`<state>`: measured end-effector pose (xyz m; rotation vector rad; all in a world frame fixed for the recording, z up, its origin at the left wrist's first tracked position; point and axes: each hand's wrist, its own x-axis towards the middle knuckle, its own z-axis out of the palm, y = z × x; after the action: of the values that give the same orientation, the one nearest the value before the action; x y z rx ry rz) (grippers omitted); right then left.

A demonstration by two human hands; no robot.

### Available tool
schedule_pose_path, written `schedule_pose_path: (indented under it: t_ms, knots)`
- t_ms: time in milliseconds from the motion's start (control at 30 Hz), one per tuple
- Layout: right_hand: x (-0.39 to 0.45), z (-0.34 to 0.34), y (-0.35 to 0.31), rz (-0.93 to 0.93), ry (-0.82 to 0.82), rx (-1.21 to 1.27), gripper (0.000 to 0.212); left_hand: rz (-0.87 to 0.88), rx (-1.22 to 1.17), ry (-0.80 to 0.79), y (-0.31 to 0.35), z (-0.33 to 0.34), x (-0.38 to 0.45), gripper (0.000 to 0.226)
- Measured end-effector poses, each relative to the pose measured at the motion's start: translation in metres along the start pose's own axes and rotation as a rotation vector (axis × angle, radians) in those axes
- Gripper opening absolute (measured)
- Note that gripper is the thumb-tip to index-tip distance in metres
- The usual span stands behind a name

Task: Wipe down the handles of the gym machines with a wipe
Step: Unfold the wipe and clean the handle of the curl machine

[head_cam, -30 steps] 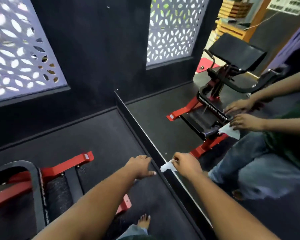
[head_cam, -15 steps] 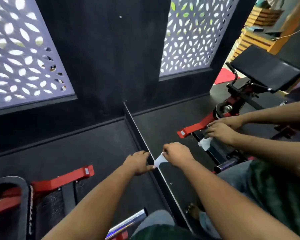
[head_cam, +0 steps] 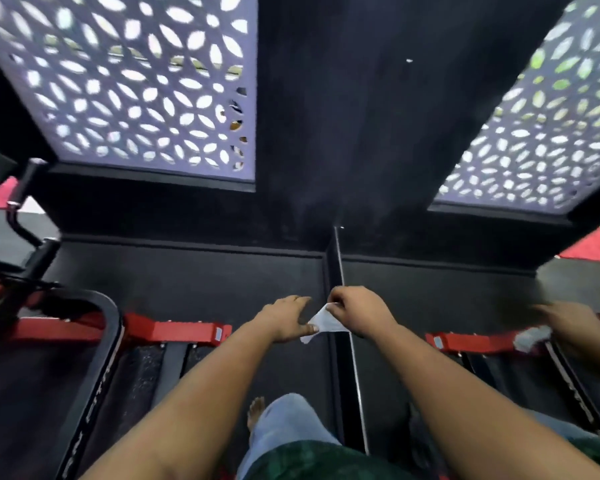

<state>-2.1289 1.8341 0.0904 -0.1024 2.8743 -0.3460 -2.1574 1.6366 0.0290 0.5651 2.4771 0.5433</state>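
Observation:
A small white wipe [head_cam: 323, 323] hangs in front of me above the dark floor. My right hand [head_cam: 359, 311] pinches its top edge with curled fingers. My left hand [head_cam: 284, 318] lies just left of it, fingers fairly straight, its thumb touching the wipe's lower part. A red and black gym machine [head_cam: 177, 331] stands low on my left, with a black handle bar [head_cam: 18, 218] rising at the far left. Neither hand touches the machine.
A floor-level mirror [head_cam: 447, 292] on the right, its edge [head_cam: 340, 271] running toward me, reflects the machine's red foot [head_cam: 471, 342] and my hands with the wipe. Black wall and two patterned lattice panels [head_cam: 136, 88] ahead. My jeans leg [head_cam: 284, 420] and bare foot [head_cam: 256, 410] are below.
My head has turned left, so the mirror reflection has slid to the right edge and the machine on the left shows more. My left thumb has come up against the wipe.

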Motion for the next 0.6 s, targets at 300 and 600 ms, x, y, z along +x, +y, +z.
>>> schedule_pose_path:
  t_ms: [300, 600]
  knots:
    - [0.177, -0.001, -0.112, -0.339, -0.2, 0.21, 0.011, -0.103, -0.404, 0.229, -0.134, -0.106, 0.014, 0.049]
    - [0.274, 0.005, -0.222, -0.501, -0.413, 0.815, 0.003, -0.436, -0.737, 0.668, -0.212, -0.163, -0.042, 0.018]
